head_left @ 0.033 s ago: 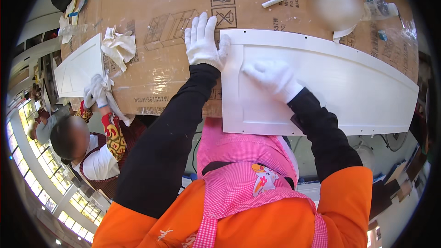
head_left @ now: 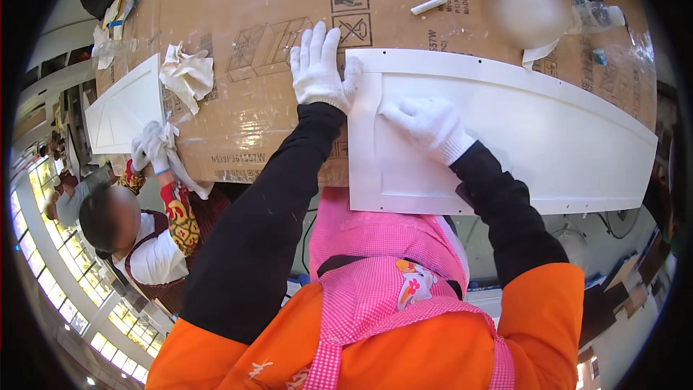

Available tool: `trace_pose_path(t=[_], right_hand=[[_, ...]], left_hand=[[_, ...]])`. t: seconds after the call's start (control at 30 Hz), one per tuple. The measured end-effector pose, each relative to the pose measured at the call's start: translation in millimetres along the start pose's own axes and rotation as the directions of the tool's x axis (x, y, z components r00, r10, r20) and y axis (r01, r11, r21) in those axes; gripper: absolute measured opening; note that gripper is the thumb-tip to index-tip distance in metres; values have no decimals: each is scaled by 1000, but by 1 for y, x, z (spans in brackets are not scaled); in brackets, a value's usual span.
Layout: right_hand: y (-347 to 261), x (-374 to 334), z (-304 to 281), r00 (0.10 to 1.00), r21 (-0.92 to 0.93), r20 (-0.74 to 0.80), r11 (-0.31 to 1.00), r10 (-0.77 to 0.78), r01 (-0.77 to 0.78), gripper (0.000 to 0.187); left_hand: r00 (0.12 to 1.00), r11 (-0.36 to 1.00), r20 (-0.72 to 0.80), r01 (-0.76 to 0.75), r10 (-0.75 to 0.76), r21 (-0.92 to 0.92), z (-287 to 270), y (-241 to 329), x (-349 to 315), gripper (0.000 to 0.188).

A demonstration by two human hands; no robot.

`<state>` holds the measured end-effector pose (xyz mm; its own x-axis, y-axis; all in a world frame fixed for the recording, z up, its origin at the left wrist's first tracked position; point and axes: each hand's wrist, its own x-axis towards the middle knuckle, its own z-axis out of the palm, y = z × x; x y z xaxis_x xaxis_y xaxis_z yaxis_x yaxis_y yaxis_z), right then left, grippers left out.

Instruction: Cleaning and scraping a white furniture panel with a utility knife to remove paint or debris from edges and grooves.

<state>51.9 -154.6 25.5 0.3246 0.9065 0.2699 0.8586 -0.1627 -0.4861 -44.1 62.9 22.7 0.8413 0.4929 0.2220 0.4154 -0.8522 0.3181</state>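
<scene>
A white framed panel (head_left: pixel 548 141) with small dark holes along its edges lies in front of me, its near edge reaching past the cardboard. My left hand (head_left: pixel 320 72), in a white knit glove, rests open on the cardboard with the fingers spread. Its thumb meets the panel's left edge near the top corner. On the recessed face of the panel, near its left inner border, is my right hand (head_left: pixel 426 124), also gloved. Its fingers are curled closed; whatever they hold, if anything, is hidden beneath them.
Brown printed cardboard (head_left: pixel 267 0) covers the table. A crumpled cloth (head_left: pixel 188 76) lies left of my hands, a white stick (head_left: pixel 429 5) beyond the panel, and clear plastic (head_left: pixel 596 16) far right. At the left, a co-worker's gloved hands (head_left: pixel 152 146) hold cloth against another white panel (head_left: pixel 124 112).
</scene>
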Motion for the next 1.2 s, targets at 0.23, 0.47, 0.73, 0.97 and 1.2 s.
trace_pose_path(t=[0.23,0.47,0.73,0.97,1.2], right_hand=[[-12,15,17,959,-32,-188,974,213,-223,35],[-71,-42,19,980,-22,-65,982,187,-188,36],[-23,-27,-6,991,93,-4,987,132,-131,38],[-47,-50,5,988,23,127,996,-91,89,24],[-29,-43,2,983,78,110,987,-145,137,26]], left_hand=[[1000,1000,7,-8,8,-3,0,5,2,57],[1000,1000,-6,-8,8,1,1,2,3,57],[999,1000,-40,-22,22,8,4,1,1,57],[999,1000,-29,-16,16,14,4,-3,2,57],[999,1000,-45,-25,25,4,5,-3,-1,57]])
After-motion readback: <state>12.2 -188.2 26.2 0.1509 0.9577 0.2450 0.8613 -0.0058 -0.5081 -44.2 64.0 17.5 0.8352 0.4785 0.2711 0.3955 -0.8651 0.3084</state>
